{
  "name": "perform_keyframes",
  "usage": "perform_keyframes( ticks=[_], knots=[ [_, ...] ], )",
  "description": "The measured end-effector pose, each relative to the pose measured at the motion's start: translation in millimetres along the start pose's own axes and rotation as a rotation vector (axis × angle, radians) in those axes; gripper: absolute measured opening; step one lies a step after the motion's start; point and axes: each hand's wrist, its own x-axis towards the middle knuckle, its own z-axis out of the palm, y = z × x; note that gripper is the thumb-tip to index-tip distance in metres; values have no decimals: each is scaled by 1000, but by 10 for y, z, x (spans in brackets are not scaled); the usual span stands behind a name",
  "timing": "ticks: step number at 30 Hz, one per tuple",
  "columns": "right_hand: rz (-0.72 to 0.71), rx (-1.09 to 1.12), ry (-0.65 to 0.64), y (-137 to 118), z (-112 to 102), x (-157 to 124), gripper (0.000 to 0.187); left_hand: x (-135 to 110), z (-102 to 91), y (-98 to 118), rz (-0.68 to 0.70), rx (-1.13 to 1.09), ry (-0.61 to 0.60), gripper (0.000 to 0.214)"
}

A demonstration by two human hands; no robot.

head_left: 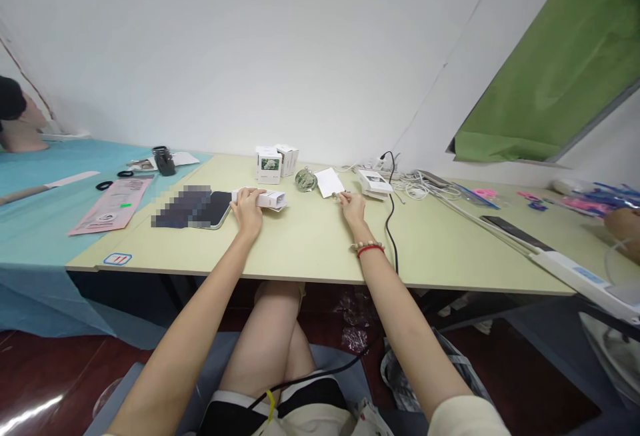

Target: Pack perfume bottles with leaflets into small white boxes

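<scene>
Head view. Grasps a small white carton [271, 199] with the left hand [247, 210], fingers curled over its near end, carton lying flat on the pale green table [300, 249] at about 11 o'clock from the seated body. Rests the right hand [353, 207] on the tabletop at about 1 o'clock, fingers bent with the tips by the lower corner of a white card [331, 182]; cannot tell whether anything is pinched between them, too small to read. Wears a bead bracelet [367, 247] with a red cord on that wrist.

Around the carton: touching or just beside a dark tablet [219, 208] at 9 o'clock, near a glass ball [305, 179] at 1 o'clock, and below two upright white boxes [271, 165] at 12 o'clock. Further off, a pink packet [113, 205] at 9 o'clock, and a black cable [391, 223] running over the table edge at 3 o'clock, just beside the right wrist.

Judging by look: light, thin card, stiff along the edges but easily dented on the broad faces, with an open flap at the far end likely to crease or spill contents. Best taken across the two long sides near the middle, gently, flap end kept level.
</scene>
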Motion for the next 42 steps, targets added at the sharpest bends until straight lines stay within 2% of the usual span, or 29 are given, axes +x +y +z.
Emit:
perform_keyframes(
  ticks=[6,12,16,19,23,25,27,31,33,37,42],
  knots=[
    [-49,-123,-3,-104,-29,27,36,-7,-20,20,-26,-36,35,53],
    [-37,-192,-104,-118,-18,-79,14,-5,-12,7,-29,-40,52,53],
    [-31,-200,-60,-181,-82,-146,19,-3,11,-5,-21,-87,89,52],
    [-60,-179,36,-392,-69,-183,30,3,20,0,-40,-102,100,51],
    [-215,-22,85,-859,173,-334,34,5,27,17,-22,-100,59,46],
    [-332,101,14,-1071,332,-449,30,1,30,21,-1,-99,44,42],
    [-376,140,-62,-1210,450,-548,24,-2,31,20,-2,-94,49,40],
    [-223,155,-166,-1252,534,-623,20,4,31,10,-56,-69,83,40],
    [-141,228,-262,-1211,557,-622,24,8,33,11,-65,-61,87,39],
    [-103,375,-456,-1134,650,-638,26,3,36,36,15,-52,52,38],
    [-68,419,-399,-1095,724,-668,34,3,50,65,120,-19,41,35]
  ],
)
